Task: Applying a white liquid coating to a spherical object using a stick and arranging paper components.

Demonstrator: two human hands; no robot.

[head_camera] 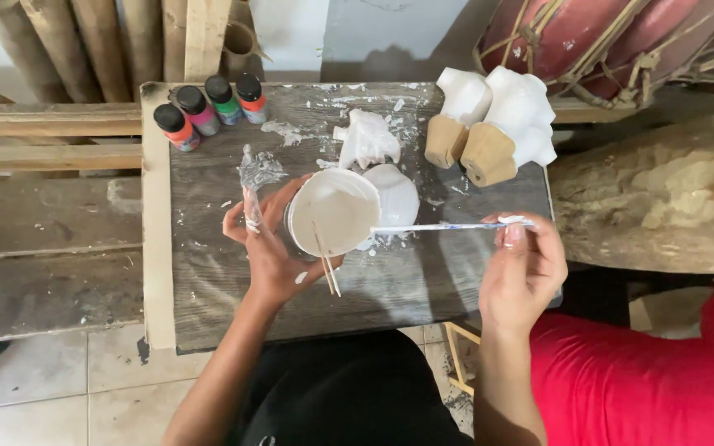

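Observation:
My left hand (pixel 268 244) grips a round white cup of paint (pixel 332 211), tilted toward me, with thin wooden sticks (pixel 326 263) pinned against its rim. My right hand (pixel 524 264) pinches the handle of a thin white paintbrush (pixel 444 226); its tip reaches the cup's right edge. Behind the cup lies a white shell-shaped piece (pixel 398 195) on the paint-stained wooden board (pixel 208 272). A crumpled white cloth (pixel 367 139) lies just beyond.
Several small paint bottles (pixel 208 107) with black caps stand at the board's far left corner. Two white-painted wooden carvings (pixel 497 124) sit at the far right. Bamboo poles lean at the back left, a red drum at the back right. Tiled floor lies below.

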